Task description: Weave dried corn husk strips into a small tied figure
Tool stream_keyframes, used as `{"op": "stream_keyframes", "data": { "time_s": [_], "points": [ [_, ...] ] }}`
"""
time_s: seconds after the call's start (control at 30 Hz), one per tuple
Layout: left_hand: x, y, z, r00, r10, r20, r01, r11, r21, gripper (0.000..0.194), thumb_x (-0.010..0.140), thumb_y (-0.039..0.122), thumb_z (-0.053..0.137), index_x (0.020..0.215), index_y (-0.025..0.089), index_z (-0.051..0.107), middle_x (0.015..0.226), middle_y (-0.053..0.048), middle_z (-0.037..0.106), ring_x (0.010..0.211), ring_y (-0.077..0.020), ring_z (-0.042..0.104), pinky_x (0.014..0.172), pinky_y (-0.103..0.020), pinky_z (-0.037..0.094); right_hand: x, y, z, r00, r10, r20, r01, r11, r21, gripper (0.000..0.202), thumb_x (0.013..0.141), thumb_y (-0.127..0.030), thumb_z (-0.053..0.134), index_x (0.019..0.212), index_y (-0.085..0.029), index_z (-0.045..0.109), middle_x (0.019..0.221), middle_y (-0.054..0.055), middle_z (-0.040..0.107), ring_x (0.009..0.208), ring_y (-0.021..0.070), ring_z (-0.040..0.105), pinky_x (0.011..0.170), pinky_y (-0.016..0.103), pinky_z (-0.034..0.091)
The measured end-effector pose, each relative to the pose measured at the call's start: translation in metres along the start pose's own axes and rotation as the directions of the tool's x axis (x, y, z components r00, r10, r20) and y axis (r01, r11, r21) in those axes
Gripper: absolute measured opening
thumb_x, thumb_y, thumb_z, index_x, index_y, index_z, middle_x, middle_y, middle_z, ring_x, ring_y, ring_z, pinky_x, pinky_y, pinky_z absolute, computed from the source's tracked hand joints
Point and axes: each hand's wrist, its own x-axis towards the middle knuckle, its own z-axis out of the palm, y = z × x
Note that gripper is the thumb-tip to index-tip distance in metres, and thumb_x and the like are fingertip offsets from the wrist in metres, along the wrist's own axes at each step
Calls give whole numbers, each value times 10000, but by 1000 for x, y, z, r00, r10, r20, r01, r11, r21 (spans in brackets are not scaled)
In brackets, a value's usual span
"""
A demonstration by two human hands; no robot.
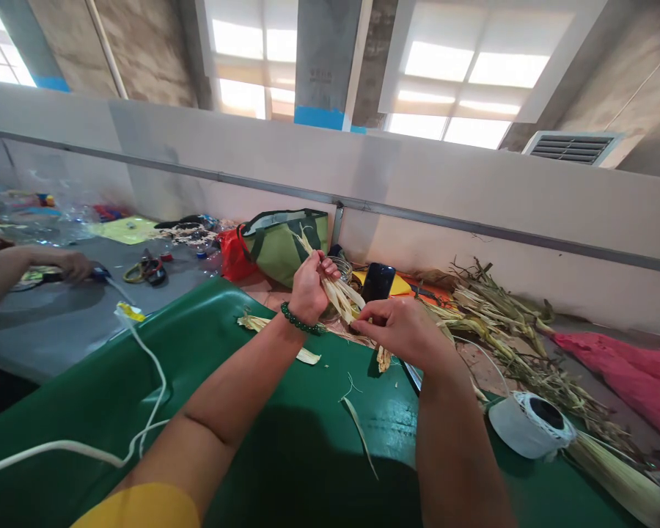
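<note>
My left hand point(312, 286), with a dark green bead bracelet point(298, 320) on its wrist, is closed round a bundle of pale dried corn husks point(341, 295). The husk tips stick up above the fist, and wider strips hang down to the right. My right hand point(399, 326) is beside the lower end of the bundle, thumb and forefinger pinched together. Whatever lies between those fingertips is too small to make out. Under my arms, a green sheet point(286, 411) covers the table, with a loose husk strip point(360, 433) and a few scraps on it.
A roll of white cord point(531, 424) stands at right, near dried stalks point(495, 308) and pink cloth point(627, 367). Behind are a phone point(378, 281) and a green bag point(283, 246). Another person's hand point(74, 265) is at left, near a white cable point(157, 367) and scissors point(146, 270).
</note>
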Motion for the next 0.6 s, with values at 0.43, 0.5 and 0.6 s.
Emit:
{"op": "stream_keyframes", "data": {
  "time_s": [0.43, 0.5, 0.6],
  "points": [
    [-3, 1, -2, 996, -24, 88, 17, 997, 73, 299, 945, 148, 320, 666, 152, 427, 479, 73, 304, 375, -31, 322, 386, -132, 264, 2, -3, -1, 997, 80, -5, -79, 996, 44, 204, 738, -319, 645, 594, -173, 644, 492, -35, 544, 439, 64, 411, 444, 207, 262],
    [-4, 1, -2, 992, -25, 126, 9, 992, 129, 296, 945, 145, 313, 667, 152, 417, 483, 81, 273, 354, -23, 265, 359, -126, 202, 0, 0, -4, 998, 68, -3, -68, 991, 117, 245, 713, -378, 677, 594, -168, 633, 487, -34, 537, 443, 69, 416, 436, 206, 270],
    [-9, 0, -4, 959, -112, 262, 32, 956, 291, 283, 941, 179, 335, 668, 156, 411, 495, 90, 218, 348, -24, 184, 344, -136, 125, 0, 9, -9, 990, 79, -114, -49, 968, 245, 310, 717, -458, 658, 638, -158, 648, 517, -20, 550, 467, 80, 426, 441, 212, 290]
  ]
}}
